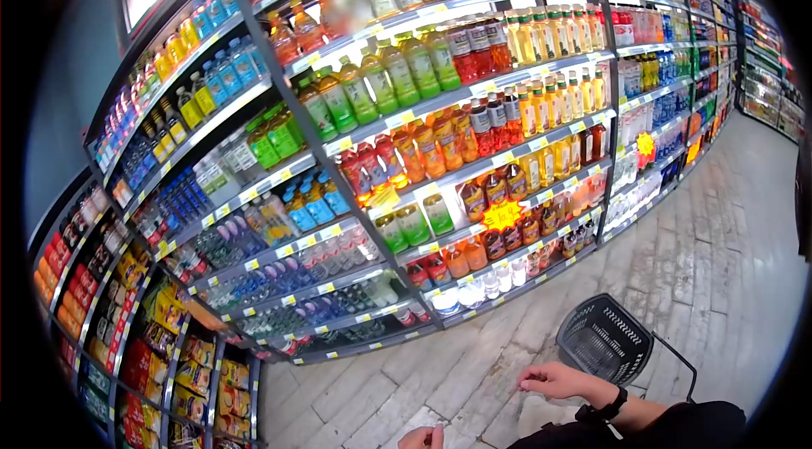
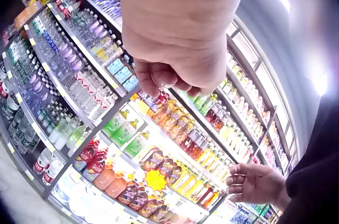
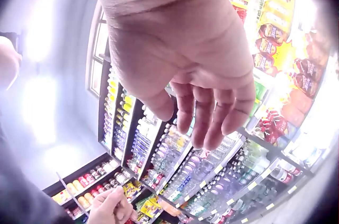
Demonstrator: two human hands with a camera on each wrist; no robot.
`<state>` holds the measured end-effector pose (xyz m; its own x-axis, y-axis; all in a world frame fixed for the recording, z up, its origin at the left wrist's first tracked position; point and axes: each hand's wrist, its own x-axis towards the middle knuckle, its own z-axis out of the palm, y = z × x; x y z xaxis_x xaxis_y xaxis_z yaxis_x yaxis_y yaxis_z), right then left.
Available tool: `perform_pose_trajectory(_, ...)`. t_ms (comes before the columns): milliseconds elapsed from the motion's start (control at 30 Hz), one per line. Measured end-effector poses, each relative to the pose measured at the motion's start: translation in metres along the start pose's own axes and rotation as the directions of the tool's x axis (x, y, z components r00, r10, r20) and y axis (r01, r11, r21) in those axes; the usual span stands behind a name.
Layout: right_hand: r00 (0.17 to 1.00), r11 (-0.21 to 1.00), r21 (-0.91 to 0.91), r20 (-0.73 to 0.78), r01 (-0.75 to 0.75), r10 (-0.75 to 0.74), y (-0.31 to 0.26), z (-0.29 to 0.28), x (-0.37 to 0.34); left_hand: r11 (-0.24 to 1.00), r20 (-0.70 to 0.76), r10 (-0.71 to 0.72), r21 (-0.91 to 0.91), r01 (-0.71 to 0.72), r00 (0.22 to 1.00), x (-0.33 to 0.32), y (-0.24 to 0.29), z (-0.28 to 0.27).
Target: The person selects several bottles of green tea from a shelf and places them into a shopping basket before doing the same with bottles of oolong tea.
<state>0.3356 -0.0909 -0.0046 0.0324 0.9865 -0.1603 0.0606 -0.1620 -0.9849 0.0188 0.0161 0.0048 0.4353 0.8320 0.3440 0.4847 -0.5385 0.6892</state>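
Observation:
In the head view my right hand [image 1: 558,381] is held out palm-inward with its fingers loosely bent, holding nothing, a dark band on the wrist. Just beyond it a black plastic basket [image 1: 589,358] stands on the floor, its handle tipped to the right. Only the thumb side of my left hand [image 1: 421,439] shows at the bottom edge. The left wrist view gives my left hand [image 2: 175,65] with loosely curled fingers and nothing visible in them. Relaxed, slightly spread fingers hang from my right hand [image 3: 185,70] in the right wrist view.
Tall shelves [image 1: 474,94] of bottled drinks run across the view, with yellow price signs [image 1: 502,215]. Packaged snacks [image 1: 193,377] fill shelves at the lower left. Grey tiled floor [image 1: 677,246] lies in front and to the right. Something pale [image 1: 541,415] shows below my right hand.

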Motion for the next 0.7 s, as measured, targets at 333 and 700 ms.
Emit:
perform_pose_trajectory(333,0.980,0.978,-0.200,-0.175,0.054,-0.090,-0.039,-0.152,0.102,0.935,0.022,-0.001,0.354,-0.007,1.000,0.190,-0.030,0.072)
perform_pose_trajectory(700,0.767,0.558,-0.718,-0.053,0.415,-0.639,-0.253,-0.312,0.246,0.860,-0.263,0.510,0.161,-0.484,0.819,0.401,0.011,0.022)
